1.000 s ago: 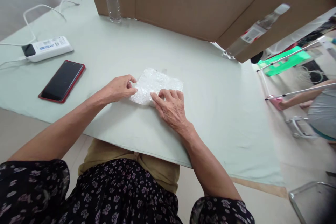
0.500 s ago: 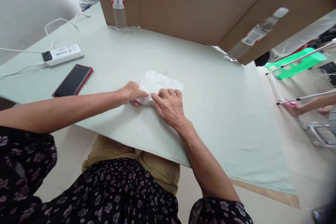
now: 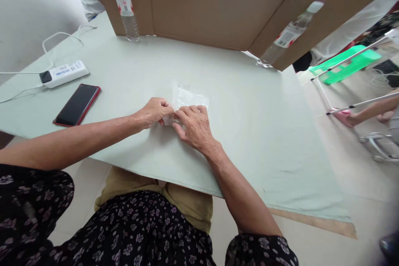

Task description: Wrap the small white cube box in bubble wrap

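A bubble-wrap sheet (image 3: 190, 97) is lain flat mid-table (image 3: 249, 104). Its near edge is pinched by the curled left hand (image 3: 155, 112) and pressed under the bent fingers of the right hand (image 3: 192, 126). A phone (image 3: 77, 104) is seen well left.

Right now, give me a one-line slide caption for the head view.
Left hand and right hand pinch a folded bubble wrap sheet on the pale green table, phone lying to the left.
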`<state>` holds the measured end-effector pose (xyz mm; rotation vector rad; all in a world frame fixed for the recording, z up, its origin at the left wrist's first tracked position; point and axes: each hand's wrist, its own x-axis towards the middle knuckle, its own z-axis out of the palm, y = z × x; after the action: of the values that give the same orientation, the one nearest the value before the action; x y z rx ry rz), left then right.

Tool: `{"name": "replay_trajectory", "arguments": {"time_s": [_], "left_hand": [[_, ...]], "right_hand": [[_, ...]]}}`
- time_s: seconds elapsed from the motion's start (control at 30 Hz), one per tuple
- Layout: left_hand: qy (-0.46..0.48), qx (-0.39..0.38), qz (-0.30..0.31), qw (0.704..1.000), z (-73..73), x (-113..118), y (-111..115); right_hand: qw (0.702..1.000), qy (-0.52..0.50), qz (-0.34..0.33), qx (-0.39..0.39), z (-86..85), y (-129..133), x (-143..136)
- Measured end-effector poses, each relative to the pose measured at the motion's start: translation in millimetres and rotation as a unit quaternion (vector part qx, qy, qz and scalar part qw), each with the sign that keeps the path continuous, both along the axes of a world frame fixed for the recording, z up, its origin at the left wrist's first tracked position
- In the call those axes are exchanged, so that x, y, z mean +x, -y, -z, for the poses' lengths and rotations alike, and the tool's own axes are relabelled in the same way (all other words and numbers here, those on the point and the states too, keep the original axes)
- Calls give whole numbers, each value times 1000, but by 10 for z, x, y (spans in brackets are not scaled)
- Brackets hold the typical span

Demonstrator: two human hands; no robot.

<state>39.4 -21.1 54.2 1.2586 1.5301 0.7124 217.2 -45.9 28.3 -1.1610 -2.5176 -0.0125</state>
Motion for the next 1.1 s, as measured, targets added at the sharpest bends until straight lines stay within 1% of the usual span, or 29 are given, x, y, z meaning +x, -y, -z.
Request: {"name": "replay_trajectory", "arguments": {"time_s": [0.1, 0.17, 0.2, 0.23, 0.27, 0.3, 0.37, 0.43, 0.47, 0.53, 0.6, 0.67, 0.77, 0.83, 0.9, 1.0, 1.1], "left_hand": [[34, -5, 63, 997, -120, -37, 35], [24, 1, 110, 994, -164, -82, 71], [1, 21, 139, 990, -159, -101, 89], [-34, 55, 162, 985, -131, -113, 106], [-79, 110, 176, 975, -82, -117, 121], [-123, 184, 178, 959, -15, -114, 133], [-189, 314, 178, 913, 142, -89, 151], [-209, 394, 178, 877, 277, -54, 167], [-209, 416, 178, 867, 323, -38, 178], [-204, 433, 177, 860, 368, -12, 209], [-204, 431, 172, 862, 369, 7, 246], [-209, 429, 169, 863, 363, 21, 274], [-214, 445, 173, 852, 390, 35, 275], [-210, 469, 175, 840, 435, 40, 252], [-203, 496, 177, 825, 486, 40, 225], [-202, 533, 177, 802, 547, 40, 199], [-214, 548, 170, 790, 567, 46, 191]], "right_hand": [[998, -51, -3, -28, -33, 8, 68], [997, -67, -4, -36, -48, 13, 101], [997, -72, -5, -37, -51, 14, 110], [996, -76, -7, -38, -52, 13, 115], [996, -81, -8, -40, -50, 9, 117], [995, -87, -9, -44, -48, 0, 119], [992, -110, -12, -64, -44, -28, 138], [985, -146, -17, -88, -52, -62, 198], [981, -170, -10, -95, -63, -75, 250], [970, -220, 30, -102, -91, -80, 397], [953, -253, 110, -125, -115, -48, 574], [932, -249, 186, -188, -114, 12, 733], [897, -230, 249, -285, -53, 95, 843], [872, -245, 269, -327, 12, 109, 816], [853, -278, 276, -347, 78, 83, 737], [838, -322, 277, -343, 162, 9, 586], [828, -358, 278, -330, 219, -34, 455]]}}
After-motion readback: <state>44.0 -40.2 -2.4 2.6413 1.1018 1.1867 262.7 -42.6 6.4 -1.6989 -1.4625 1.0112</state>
